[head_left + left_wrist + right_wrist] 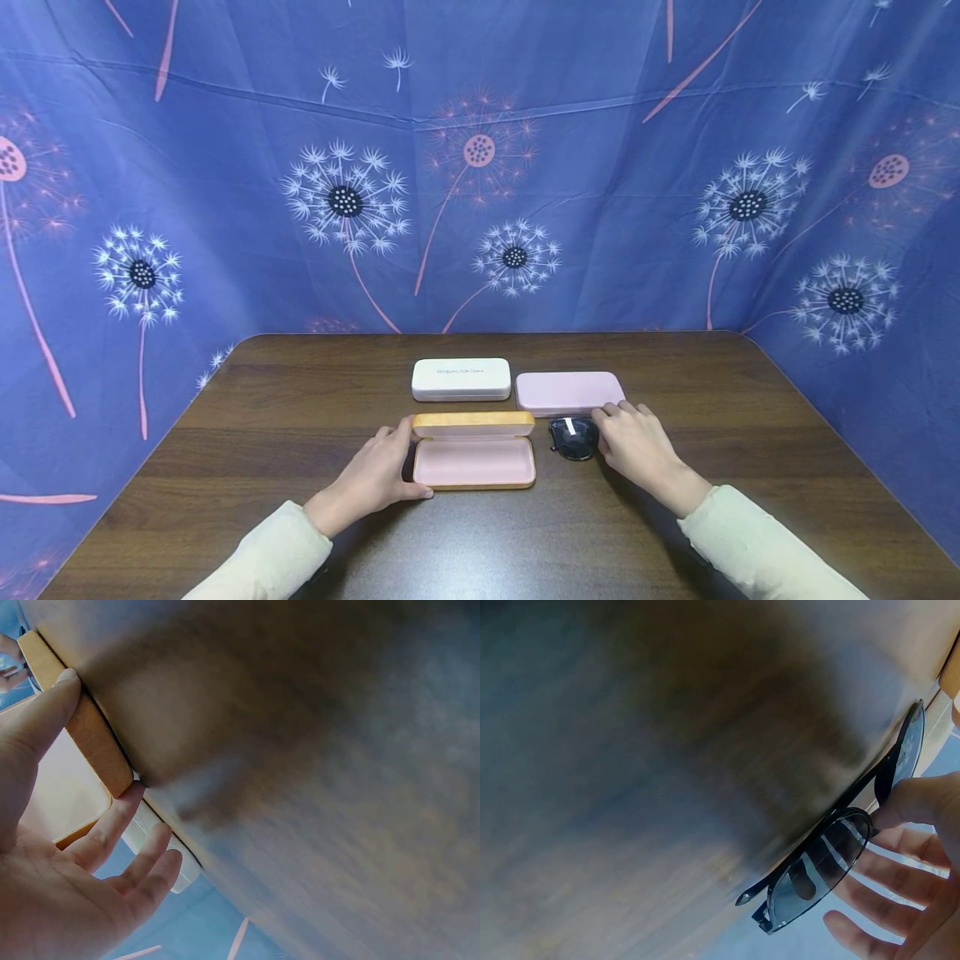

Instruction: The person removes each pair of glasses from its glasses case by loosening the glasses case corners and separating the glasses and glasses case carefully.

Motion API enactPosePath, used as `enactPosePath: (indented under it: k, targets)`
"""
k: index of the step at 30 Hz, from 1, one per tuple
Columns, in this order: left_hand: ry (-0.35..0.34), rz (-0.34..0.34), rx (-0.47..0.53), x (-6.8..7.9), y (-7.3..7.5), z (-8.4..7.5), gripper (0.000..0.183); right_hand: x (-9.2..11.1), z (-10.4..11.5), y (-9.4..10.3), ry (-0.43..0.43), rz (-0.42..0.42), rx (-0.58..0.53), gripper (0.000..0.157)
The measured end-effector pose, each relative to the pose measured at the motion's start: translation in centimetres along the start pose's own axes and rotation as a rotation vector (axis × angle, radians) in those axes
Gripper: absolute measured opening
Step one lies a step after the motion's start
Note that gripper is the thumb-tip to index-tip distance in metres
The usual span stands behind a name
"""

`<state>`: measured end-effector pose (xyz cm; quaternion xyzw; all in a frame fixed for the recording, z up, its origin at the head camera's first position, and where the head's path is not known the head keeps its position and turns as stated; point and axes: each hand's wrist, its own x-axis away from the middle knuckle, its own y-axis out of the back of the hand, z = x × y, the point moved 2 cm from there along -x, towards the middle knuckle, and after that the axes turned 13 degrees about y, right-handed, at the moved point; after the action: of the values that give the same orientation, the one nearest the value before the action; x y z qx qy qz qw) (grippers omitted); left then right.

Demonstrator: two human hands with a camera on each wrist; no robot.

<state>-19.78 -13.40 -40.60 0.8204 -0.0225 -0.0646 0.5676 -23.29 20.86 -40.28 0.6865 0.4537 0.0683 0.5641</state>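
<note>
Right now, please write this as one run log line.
left hand: touches open orange rectangular case; right hand: pinches black sunglasses; behind: closed white case, closed pale pink case

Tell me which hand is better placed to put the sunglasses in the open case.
The right hand, probably: it pinches the sunglasses between their lenses, just right of the open case. The left hand holds the case's left end, so it seems better suited to steadying.

Orange outside, pale pink inside on the open case (474,463); black on the sunglasses (574,440). Blue, dandelion-patterned in white and pink, on the cloth (592,167); streaky brown on the table (240,442).
</note>
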Motion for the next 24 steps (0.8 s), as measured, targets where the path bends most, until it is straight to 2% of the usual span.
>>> enactPosePath:
  k: [15, 24]
  targets:
    - [-0.008, -0.007, -0.002, 0.0, 0.0, 0.1, 0.094, -0.1, 0.0, 0.4, -0.001, 0.010, 0.025, 0.019]
    - [-0.009, -0.011, 0.010, -0.1, -0.1, 0.1, 0.092, -0.9, -0.1, 1.5, 0.010, -0.113, 0.003, 0.011]
